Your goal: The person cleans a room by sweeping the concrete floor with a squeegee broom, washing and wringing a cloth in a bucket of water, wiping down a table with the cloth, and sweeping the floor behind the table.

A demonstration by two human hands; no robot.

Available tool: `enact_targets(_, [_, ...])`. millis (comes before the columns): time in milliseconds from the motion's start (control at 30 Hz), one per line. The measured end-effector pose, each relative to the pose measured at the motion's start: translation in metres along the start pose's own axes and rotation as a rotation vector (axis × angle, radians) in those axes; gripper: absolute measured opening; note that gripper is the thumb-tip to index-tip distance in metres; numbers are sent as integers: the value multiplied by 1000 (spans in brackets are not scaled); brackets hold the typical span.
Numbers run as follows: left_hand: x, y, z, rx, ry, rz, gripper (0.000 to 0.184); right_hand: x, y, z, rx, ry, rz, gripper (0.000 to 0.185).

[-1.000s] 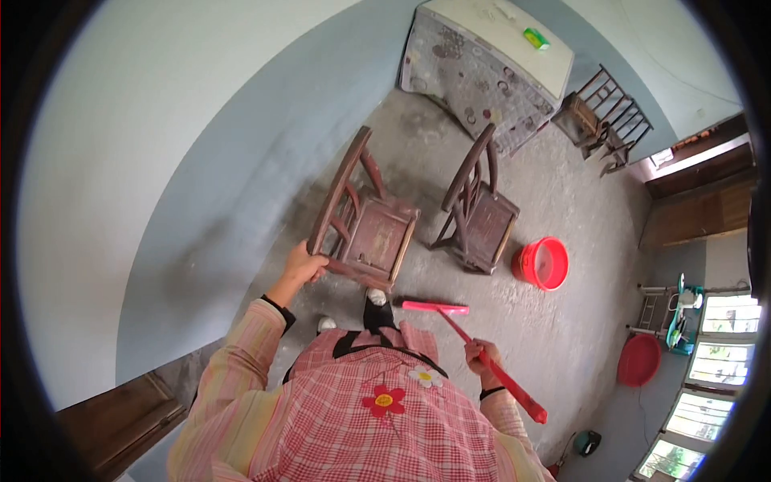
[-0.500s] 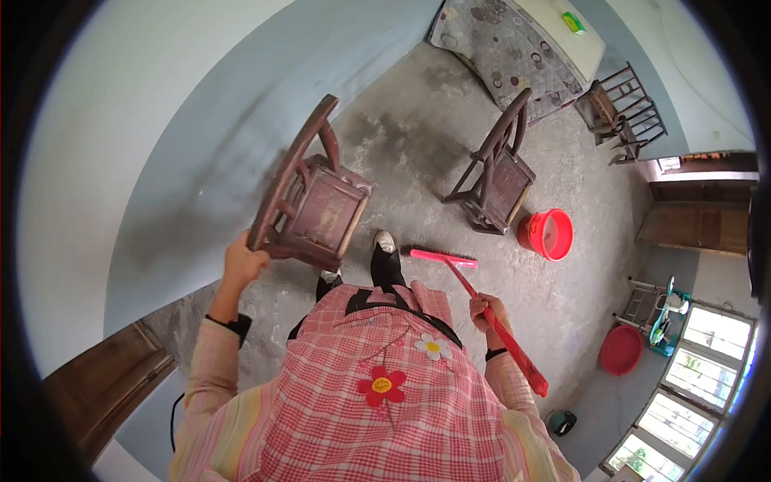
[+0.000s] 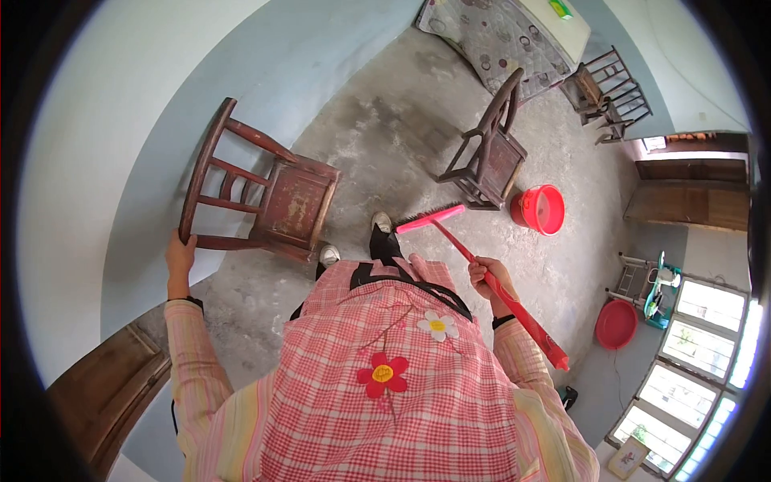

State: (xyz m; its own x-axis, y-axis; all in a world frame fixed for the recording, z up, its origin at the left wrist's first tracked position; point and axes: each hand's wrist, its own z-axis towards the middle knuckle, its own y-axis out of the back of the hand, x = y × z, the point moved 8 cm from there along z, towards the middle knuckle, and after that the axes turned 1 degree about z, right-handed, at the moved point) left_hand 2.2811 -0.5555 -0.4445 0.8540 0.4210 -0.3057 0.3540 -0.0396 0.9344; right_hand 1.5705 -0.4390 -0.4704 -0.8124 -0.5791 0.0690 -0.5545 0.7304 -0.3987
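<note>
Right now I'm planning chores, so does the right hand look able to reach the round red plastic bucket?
Probably not without stepping forward: the right hand holds the pink and red broom, and the bucket stands farther off, though only grey floor lies between.

The broom [image 3: 456, 243] is pinkish red with dark bristles [image 3: 424, 215], the held chair [image 3: 294, 201] reddish brown, the bucket [image 3: 527, 210] red, and the apron [image 3: 337, 377] checked red and white.
</note>
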Motion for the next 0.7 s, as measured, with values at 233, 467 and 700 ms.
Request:
enact_targets(233, [-58, 12, -5, -365, -137, 382, 52, -15, 4, -37, -24, 126, 15, 12])
enact_targets(467, [-207, -64, -15, -34, -519, -165, 51, -25, 52, -82, -124, 269, 163, 11])
enact_targets(700, [-386, -85, -12, 131, -645, -251, 41, 27, 137, -74, -154, 135, 141, 15])
